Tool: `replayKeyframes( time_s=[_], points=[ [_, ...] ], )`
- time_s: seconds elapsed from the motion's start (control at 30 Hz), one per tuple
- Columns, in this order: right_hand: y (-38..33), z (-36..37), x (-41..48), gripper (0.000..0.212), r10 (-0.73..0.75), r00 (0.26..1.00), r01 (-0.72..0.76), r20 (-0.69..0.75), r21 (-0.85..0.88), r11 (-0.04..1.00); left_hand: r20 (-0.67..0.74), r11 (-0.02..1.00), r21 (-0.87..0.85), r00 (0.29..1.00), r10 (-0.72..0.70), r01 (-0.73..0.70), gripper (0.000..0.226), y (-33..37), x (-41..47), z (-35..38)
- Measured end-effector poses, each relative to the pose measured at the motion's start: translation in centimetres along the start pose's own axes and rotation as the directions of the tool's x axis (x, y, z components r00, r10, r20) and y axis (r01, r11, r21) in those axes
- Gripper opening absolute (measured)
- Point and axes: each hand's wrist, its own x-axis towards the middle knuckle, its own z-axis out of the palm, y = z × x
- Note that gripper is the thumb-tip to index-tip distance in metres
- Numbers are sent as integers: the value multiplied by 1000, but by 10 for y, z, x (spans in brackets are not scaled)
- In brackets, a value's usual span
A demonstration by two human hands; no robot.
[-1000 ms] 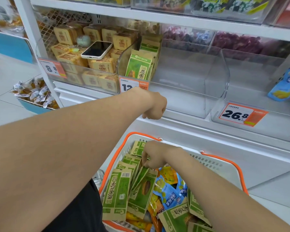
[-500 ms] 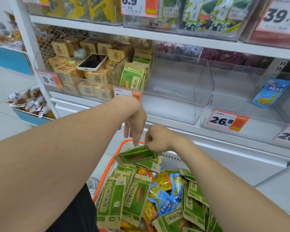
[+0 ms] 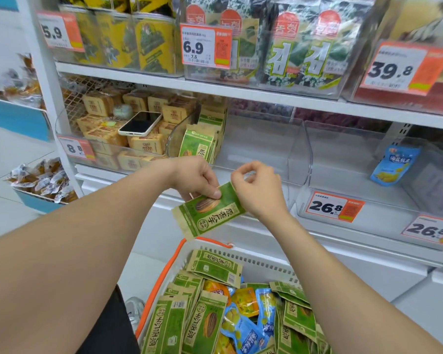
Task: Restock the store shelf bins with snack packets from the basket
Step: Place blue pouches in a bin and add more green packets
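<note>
One green-and-tan paper seed packet (image 3: 210,213) hangs between the white-and-orange plastic basket (image 3: 179,254) and the clear plastic shelf bin (image 3: 299,149). The left hand (image 3: 197,177) pinches it, and the right hand (image 3: 260,190) curls over its end, grip unclear. This looks like the carry to the bin; next it should stand beside the matching green row (image 3: 197,146). Counted: two hands, one lifted packet, one basket, one blue pouch (image 3: 394,164).

clear bin (image 3: 262,141) mostly free, packets (image 3: 196,148) left

Bright, even light; blurred, warped edges
</note>
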Motion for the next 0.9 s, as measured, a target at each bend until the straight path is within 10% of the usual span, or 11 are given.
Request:
replayKeyframes(
  time_s=[0.33,0.53,0.7,0.9],
  points=[
    [-9,10,-3,31,158,986,-160,49,522,838,-270,939,-287,957,108,-187,17,10,-5,-5],
    [-17,21,1,23,130,990,-137,49,508,850,-512,934,-257,855,88,-250,15,11,-8,-12],
    [-32,19,8,15,-45,964,138,-260,351,926,-772,977,-118,636,23,-178,19,-5,3,-24],
    [-59,14,29,17,-332,916,377,-223,205,903,-727,988,103,687,-4,114,55,-13,2,-26]
  ],
)
